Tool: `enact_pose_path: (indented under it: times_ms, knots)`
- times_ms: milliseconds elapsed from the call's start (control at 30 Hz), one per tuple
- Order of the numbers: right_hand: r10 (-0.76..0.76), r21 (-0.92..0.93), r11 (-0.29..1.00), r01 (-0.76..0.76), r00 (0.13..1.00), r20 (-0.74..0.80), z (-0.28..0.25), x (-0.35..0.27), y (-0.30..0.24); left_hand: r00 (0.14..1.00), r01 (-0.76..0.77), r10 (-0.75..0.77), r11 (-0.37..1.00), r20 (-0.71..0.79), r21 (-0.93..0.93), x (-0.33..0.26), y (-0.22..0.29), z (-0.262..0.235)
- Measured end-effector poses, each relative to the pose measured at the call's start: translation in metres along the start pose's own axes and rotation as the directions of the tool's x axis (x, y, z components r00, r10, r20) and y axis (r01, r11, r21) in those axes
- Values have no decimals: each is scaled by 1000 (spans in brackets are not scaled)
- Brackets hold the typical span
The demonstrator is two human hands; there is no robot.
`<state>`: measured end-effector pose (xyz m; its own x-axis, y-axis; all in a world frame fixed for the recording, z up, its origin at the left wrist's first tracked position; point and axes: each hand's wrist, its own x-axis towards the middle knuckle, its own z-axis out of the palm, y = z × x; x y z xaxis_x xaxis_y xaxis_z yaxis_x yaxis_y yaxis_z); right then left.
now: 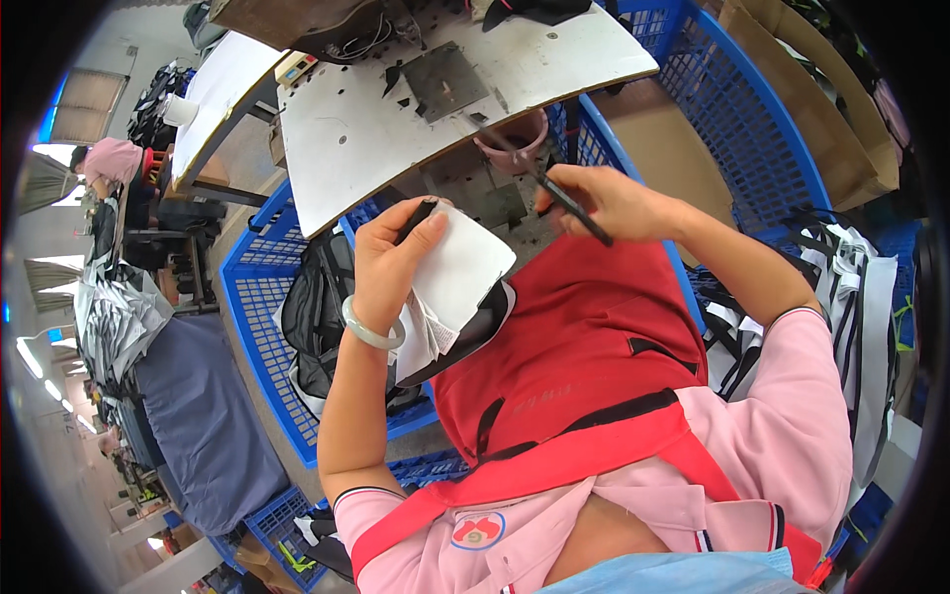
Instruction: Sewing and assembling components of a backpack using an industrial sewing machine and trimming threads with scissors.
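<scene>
Nearest me, the red fabric apron (584, 346) covers my lap. Above it my left hand (391, 262) pinches a white folded fabric piece with black backing (457, 282), thumb on top, fingers curled beneath, over the lap just short of the white sewing tabletop's (346, 139) near edge. My right hand (609, 203) is closed round a slim black strap (574, 208). I judge the strap could slip free, since only the fingertips pin it, or the piece could unfold.
</scene>
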<state>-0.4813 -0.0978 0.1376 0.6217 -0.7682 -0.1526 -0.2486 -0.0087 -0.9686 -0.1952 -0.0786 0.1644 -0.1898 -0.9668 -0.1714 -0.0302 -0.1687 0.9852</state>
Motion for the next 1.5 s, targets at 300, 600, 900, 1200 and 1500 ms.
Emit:
enact_pose_path:
  times_ms: [300,600,900,1200,1500]
  knots:
    - [-63,-354,933,69,998,26,20,-4,-5,1000,-13,14,1000,22,-3,-6,-1,-3]
    - [-144,-366,919,147,989,35,30,7,-10,997,-25,28,999,78,-40,-7,-6,-9]
    - [-96,-266,960,90,995,-10,21,15,6,998,-8,10,999,62,-40,-3,-7,-9]
    - [-496,-838,481,-260,707,-504,-137,92,58,997,-60,64,994,43,-91,-2,-11,10]
    - [-154,10,988,154,986,-57,62,13,-1,921,-350,248,865,-300,-359,-21,-59,84]
